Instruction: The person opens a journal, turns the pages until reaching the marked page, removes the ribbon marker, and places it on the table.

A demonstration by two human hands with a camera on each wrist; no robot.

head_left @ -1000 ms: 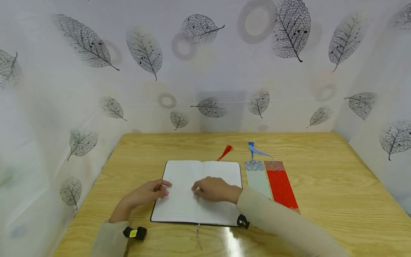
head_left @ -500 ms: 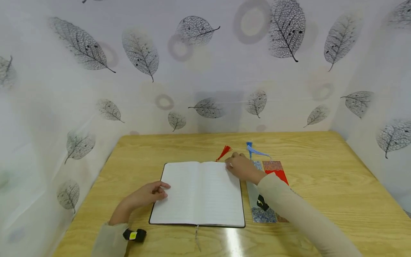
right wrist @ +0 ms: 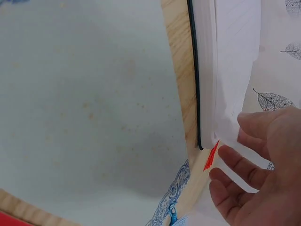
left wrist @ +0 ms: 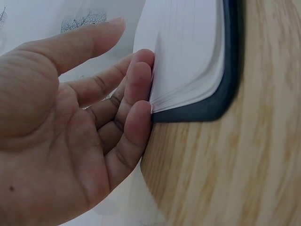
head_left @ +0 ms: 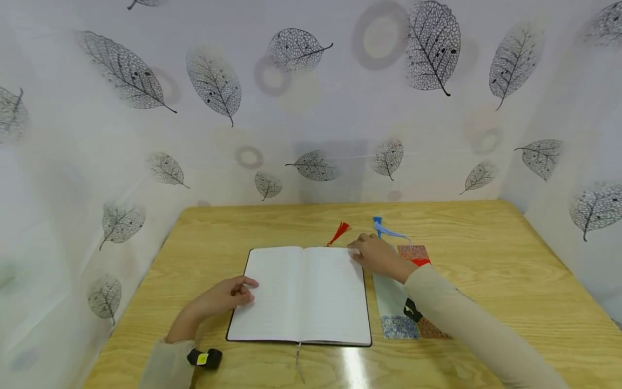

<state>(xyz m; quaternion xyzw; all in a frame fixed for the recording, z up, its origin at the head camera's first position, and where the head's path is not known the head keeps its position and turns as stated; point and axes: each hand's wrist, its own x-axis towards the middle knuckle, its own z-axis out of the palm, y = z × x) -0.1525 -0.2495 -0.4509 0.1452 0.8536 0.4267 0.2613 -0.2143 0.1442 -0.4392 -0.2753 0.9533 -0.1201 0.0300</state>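
Note:
An open notebook (head_left: 330, 297) with lined white pages and a dark cover lies on the table. My left hand (head_left: 225, 296) rests at its left edge, the fingertips against the page edges in the left wrist view and the thumb held apart. My right hand (head_left: 376, 255) is at the notebook's far right corner. In the right wrist view its thumb (right wrist: 258, 123) points at the page corner, while the other fingers are loosely bent beside it. A red tassel (head_left: 340, 232) sticks out past the notebook's top edge.
Right of the notebook lie a pale bookmark (head_left: 389, 294) with blue patterned ends and a red bookmark (head_left: 420, 262), both partly under the right arm. Their blue tassels (head_left: 386, 228) lie beyond them. A thin ribbon (head_left: 299, 364) hangs from the notebook's near edge. Leaf-printed cloth (head_left: 316, 108) surrounds the table.
My right hand has moved from the notebook's middle fold to its far right corner, then shifted slightly right. The left hand has stayed at the left edge.

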